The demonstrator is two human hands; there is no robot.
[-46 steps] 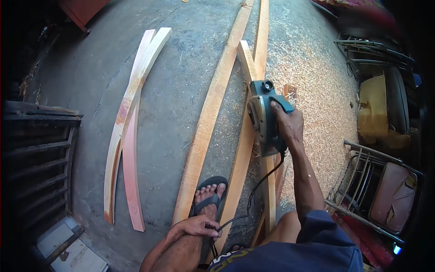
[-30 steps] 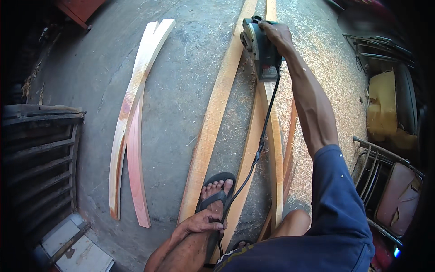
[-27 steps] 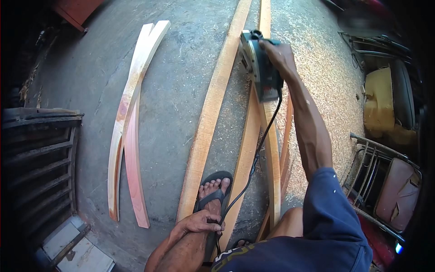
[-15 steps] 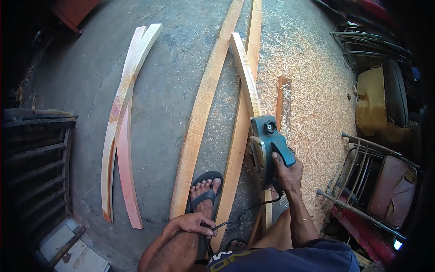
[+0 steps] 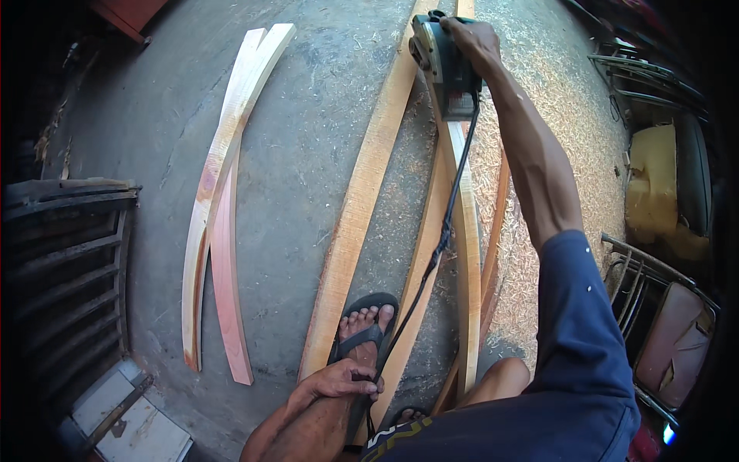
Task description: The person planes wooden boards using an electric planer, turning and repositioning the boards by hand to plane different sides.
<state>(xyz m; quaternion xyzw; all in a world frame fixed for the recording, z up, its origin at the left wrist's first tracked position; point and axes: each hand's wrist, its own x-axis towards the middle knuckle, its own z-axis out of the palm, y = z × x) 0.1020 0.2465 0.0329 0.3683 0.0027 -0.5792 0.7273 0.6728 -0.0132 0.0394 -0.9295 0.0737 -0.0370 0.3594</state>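
Note:
My right hand grips the handle of a dark electric planer, which sits on the far part of a narrow light wooden strip. The planer's black cord runs down to my left hand, whose fingers hold it by my left knee. The strip crosses a wider board. A long board lies left of it, with my sandalled foot beside it, and a reddish strip lies to the right.
Two crossed pale and pink boards lie at left. Shavings cover the floor at right. A slatted dark frame stands left, a red object at top left. Torn cushions and metal chair frames line the right.
The planer and my right hand have slid from near me up to the far end of the strip, straightening the cord. My left hand stays by my knee on the cord.

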